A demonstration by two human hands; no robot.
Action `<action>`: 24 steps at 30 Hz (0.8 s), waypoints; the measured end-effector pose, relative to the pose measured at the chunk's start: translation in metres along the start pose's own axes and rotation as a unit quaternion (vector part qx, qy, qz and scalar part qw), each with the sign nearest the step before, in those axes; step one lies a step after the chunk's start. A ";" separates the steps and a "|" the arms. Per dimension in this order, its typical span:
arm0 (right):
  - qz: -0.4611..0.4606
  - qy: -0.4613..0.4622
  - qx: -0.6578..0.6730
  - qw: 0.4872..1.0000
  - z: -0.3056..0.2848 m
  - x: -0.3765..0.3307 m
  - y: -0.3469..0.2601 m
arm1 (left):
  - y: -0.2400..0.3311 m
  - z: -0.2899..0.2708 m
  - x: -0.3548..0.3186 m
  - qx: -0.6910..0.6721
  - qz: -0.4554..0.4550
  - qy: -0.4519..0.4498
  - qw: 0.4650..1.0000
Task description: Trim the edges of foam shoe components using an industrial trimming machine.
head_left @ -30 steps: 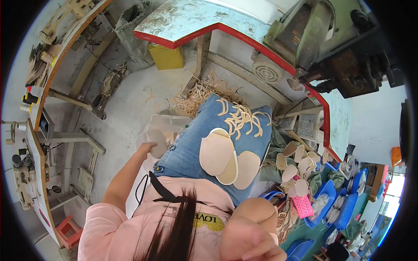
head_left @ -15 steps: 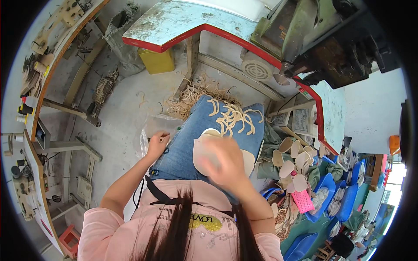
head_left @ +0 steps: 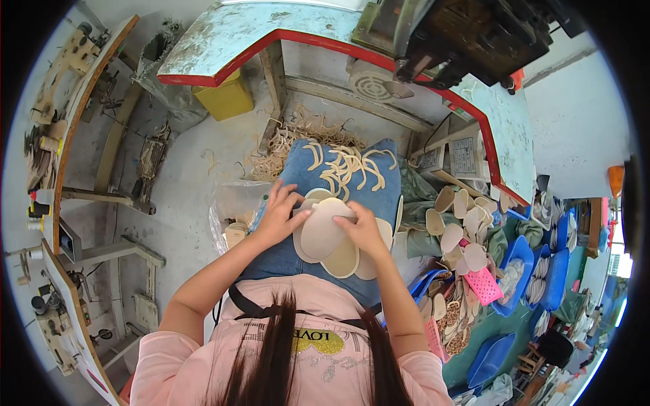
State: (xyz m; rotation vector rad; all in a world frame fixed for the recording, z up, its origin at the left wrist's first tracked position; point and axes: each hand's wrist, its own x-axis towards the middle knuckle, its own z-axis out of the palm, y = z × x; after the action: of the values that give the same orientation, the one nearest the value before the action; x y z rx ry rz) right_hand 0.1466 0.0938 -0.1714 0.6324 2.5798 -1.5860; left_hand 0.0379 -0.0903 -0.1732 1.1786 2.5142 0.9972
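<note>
Both hands are over my lap, on blue denim. My right hand grips the right edge of a pale, flat oval insole piece, its thumb on top. My left hand closes on the same piece at its left edge, thumb and fingers bent round it. Under and beside it lie more oval pieces, including a yellowish one and a pale one. Beyond the hands, several curved cream offcut strips are spread over the denim.
A heap of strips covers the floor past my knees. Ahead stands a pale blue, red-edged table with a dark machine. To the right are loose insole pieces, a pink basket and blue trays.
My left hand has come from beside my left thigh to the insole piece. The right hand, blurred before, now grips that piece. The view has shifted a little.
</note>
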 end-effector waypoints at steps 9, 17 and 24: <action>-0.108 -0.059 0.164 0.979 -0.002 -0.009 -0.009 | 0.033 -0.006 -0.005 -0.524 -0.174 -0.111 0.826; -0.046 -0.069 0.341 0.937 -0.030 -0.025 -0.005 | 0.001 0.004 0.003 -0.468 -0.247 -0.003 0.849; 0.005 0.130 0.609 0.782 -0.074 -0.037 -0.009 | -0.007 -0.031 0.026 -0.442 -0.175 -0.056 0.878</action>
State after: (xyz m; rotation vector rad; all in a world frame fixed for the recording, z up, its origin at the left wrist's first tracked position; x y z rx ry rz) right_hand 0.1899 0.1428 -0.1199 0.8955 1.2501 -3.2200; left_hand 0.0029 -0.0898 -0.1520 0.4567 1.6963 1.6229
